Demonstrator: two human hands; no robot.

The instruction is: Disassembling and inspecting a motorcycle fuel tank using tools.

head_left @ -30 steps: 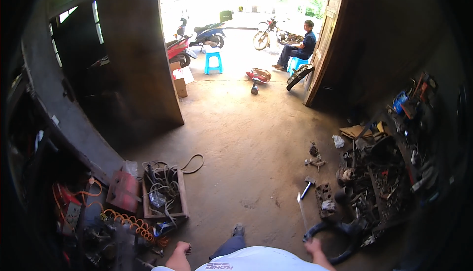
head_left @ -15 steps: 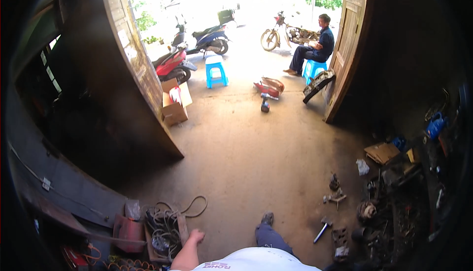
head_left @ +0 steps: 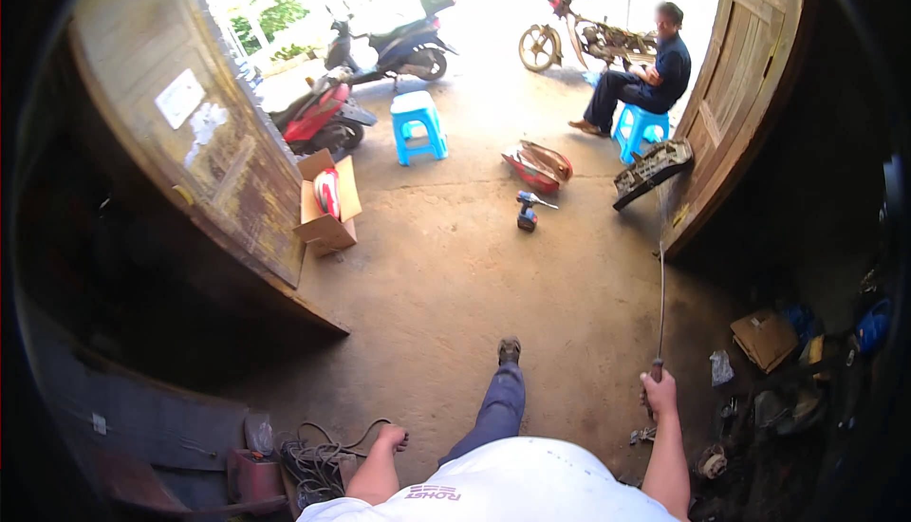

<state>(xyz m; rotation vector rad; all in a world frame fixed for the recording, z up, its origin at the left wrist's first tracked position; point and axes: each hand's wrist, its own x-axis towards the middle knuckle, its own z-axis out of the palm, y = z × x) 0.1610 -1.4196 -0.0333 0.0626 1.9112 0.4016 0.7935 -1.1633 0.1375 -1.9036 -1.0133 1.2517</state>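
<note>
At the far left, the wooden door [head_left: 190, 133] shows more of its worn face than half a second ago. Below it, a red can [head_left: 254, 476] stands just beside the tangled rope [head_left: 318, 456], both lower in view than before. An open cardboard box [head_left: 325, 234] with a red and white piece inside sits by the door's edge. The left hand [head_left: 391, 438] hangs near the rope, as it did before, its fingers curled; whether they are fully closed, I cannot tell. Past the blue stool [head_left: 413, 104], the shoe [head_left: 510, 349] now reaches farther up the view, while the drill [head_left: 528, 214] and the red shell [head_left: 539, 169] lie on the floor as earlier. The right hand [head_left: 659, 392], out of sight half a second ago, is now in view, gripping the brown handle of a long thin tool [head_left: 661, 313]; the shaft points forward, toward the foot of the right-hand door [head_left: 731, 85]. Beyond, a person [head_left: 669, 66] sits as before. A flattened piece of cardboard [head_left: 764, 340] lies farther right.
</note>
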